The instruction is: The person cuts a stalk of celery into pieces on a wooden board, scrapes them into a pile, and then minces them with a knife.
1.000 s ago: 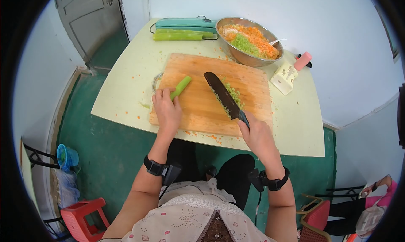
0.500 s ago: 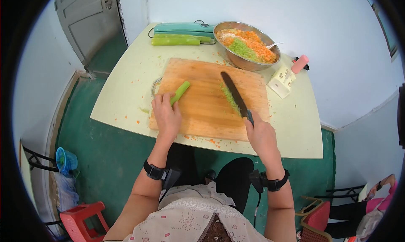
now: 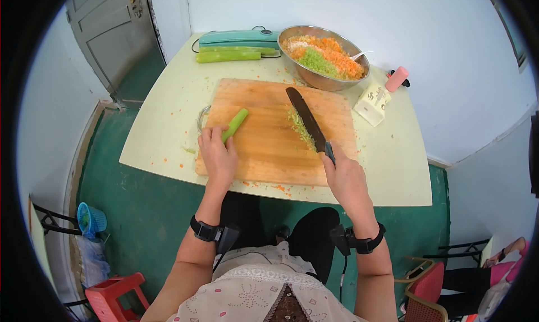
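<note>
My left hand [image 3: 218, 156] is closed around the lower end of a pale green vegetable stalk [image 3: 236, 124], which lies slanted on the left part of a wooden cutting board [image 3: 258, 159]. My right hand [image 3: 346, 173] grips a kitchen knife [image 3: 306, 118] by its dark handle. The long dark blade points up and away across the right half of the board. Along the blade's left side lies a strip of chopped green bits [image 3: 301, 130].
Behind the board stand a metal bowl [image 3: 321, 85] of chopped orange and green vegetables, more green stalks [image 3: 229, 56] and a teal appliance [image 3: 238, 38]. A white box [image 3: 372, 104] and a pink-topped object [image 3: 396, 79] sit at right. A red stool [image 3: 118, 295] is on the floor; another person [image 3: 508, 266] is at lower right.
The view has shifted slightly. The chopped green bits look looser and more spread out beside the blade. My left hand keeps its hold on the stalk.
</note>
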`<state>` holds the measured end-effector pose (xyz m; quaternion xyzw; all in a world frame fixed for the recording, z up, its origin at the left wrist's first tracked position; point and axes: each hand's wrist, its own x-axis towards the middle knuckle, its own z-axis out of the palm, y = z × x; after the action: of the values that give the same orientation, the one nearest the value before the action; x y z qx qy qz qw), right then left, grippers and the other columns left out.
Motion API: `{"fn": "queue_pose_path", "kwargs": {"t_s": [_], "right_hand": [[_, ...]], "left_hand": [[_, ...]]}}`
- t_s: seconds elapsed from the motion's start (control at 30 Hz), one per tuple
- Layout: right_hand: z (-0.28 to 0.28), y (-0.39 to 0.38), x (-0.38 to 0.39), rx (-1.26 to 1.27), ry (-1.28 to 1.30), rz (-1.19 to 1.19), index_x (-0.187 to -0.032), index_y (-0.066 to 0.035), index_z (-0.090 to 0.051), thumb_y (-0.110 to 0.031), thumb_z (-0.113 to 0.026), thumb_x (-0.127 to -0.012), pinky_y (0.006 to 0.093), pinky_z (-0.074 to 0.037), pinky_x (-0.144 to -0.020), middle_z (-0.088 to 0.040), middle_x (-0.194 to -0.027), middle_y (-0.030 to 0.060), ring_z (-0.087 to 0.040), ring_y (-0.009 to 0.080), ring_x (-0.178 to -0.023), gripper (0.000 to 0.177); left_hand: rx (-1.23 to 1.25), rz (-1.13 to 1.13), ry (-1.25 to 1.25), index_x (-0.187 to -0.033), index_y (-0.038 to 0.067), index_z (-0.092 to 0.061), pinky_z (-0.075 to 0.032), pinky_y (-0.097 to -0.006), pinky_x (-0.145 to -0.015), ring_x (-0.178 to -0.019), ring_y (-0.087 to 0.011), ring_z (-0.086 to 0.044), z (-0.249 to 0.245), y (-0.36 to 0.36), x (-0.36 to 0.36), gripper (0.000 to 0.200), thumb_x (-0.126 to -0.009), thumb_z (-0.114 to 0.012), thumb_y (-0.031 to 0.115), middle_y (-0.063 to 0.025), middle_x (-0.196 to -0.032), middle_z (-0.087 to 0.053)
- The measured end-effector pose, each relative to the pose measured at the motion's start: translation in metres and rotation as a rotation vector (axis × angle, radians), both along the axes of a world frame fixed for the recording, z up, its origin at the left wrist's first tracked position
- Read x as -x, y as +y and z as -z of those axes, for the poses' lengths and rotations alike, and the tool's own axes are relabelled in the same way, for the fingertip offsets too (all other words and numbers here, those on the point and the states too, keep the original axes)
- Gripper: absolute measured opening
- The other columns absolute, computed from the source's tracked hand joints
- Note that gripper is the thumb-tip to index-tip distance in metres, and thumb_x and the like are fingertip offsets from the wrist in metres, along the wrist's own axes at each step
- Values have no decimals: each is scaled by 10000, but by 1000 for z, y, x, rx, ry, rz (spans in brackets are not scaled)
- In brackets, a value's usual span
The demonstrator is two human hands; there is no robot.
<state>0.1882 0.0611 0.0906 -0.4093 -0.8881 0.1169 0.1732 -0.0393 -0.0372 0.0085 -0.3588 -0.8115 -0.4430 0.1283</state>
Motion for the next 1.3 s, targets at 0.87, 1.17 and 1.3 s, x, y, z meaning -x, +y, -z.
{"fn": "queue_pose_path", "kwargs": {"t_s": [0.87,1.17,1.3], "right_hand": [[9,1,2,21,-41,-15,-1235,31,-489,-202,-554,-891,470,-482,-564,-607,-639,217,-616,383,-612,420],[7,4,-1,13,-88,6,-1252,-33,-502,-229,-563,-886,466,-488,-569,-616,-651,202,-618,380,-620,420],[1,5,-3,-23,20,2,-1250,-73,-521,-239,-574,-879,462,-494,-575,-624,-672,199,-616,387,-629,410]], "left_hand": [[-4,15,38,-1032,49,-568,-405,-417,-802,-927,-340,-466,4,0,2,302,-748,-618,-41,-145,-1001,-497],[-2,9,24,-1036,47,-569,-407,-419,-804,-931,-341,-469,2,2,1,302,-751,-618,-40,-144,-1003,-498],[2,12,22,-1029,44,-570,-405,-418,-802,-927,-342,-472,2,0,2,290,-755,-617,-36,-148,-999,-502]]}}
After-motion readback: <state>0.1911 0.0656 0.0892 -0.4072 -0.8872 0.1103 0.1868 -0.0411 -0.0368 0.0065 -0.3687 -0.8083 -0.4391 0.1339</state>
